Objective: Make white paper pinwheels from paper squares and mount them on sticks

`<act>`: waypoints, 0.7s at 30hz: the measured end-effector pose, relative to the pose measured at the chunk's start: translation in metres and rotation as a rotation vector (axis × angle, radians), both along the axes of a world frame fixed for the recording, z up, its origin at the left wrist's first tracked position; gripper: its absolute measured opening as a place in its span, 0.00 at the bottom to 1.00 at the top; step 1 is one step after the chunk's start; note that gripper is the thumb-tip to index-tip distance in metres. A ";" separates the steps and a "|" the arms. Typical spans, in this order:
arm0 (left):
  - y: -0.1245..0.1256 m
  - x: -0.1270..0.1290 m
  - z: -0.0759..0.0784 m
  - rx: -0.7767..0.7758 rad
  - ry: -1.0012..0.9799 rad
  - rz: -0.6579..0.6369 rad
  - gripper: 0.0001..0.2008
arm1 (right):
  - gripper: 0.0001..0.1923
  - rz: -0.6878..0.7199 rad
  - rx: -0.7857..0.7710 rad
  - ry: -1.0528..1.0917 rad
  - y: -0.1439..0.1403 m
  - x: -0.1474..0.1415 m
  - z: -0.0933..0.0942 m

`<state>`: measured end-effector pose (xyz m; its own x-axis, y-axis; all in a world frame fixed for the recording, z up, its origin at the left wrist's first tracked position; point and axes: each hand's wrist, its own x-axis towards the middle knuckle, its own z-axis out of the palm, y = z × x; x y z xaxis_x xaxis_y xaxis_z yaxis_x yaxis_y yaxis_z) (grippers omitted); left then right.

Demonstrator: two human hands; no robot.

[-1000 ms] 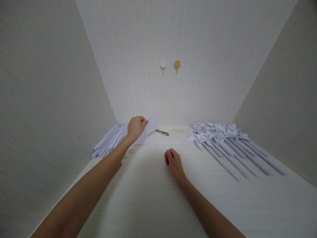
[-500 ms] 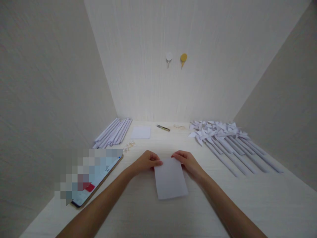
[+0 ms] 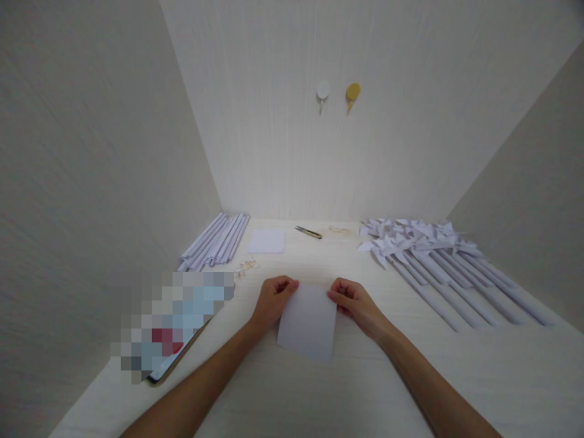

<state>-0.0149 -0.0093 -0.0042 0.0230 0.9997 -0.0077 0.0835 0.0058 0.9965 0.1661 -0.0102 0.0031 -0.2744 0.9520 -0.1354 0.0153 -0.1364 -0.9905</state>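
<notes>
White, thin, four-sided paper sheet (image 3: 307,322)

i have left hand (image 3: 274,299) and right hand (image 3: 358,303) near each other, thumbs (image 3: 292,287) pinched against curled fingers (image 3: 278,281), bare forearms (image 3: 212,380) slanting inward.
</notes>
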 end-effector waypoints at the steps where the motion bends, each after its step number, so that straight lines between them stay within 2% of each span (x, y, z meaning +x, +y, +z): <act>1: 0.000 0.000 0.000 0.009 -0.001 0.015 0.14 | 0.15 -0.007 0.009 0.002 0.000 0.000 -0.001; 4: -0.001 0.000 0.002 0.027 0.020 0.048 0.14 | 0.15 -0.056 0.050 -0.033 0.000 -0.001 -0.002; 10: -0.005 0.000 0.008 0.104 0.167 0.106 0.13 | 0.15 -0.244 0.214 -0.193 0.000 -0.007 -0.004; 15: -0.005 0.000 0.006 0.132 0.193 0.106 0.14 | 0.13 -0.125 0.137 -0.043 0.001 -0.003 -0.006; 17: -0.006 0.001 0.006 0.139 0.202 0.108 0.14 | 0.11 -0.119 0.146 -0.060 0.000 -0.003 -0.007; 21: -0.010 0.005 0.007 0.198 0.279 0.147 0.13 | 0.10 -0.310 0.293 -0.271 -0.003 -0.010 -0.008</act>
<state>-0.0095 -0.0198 0.0032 -0.0969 0.9749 0.2003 0.3650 -0.1524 0.9184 0.1557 -0.0127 -0.0051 0.0352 0.9919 0.1224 0.2799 0.1078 -0.9540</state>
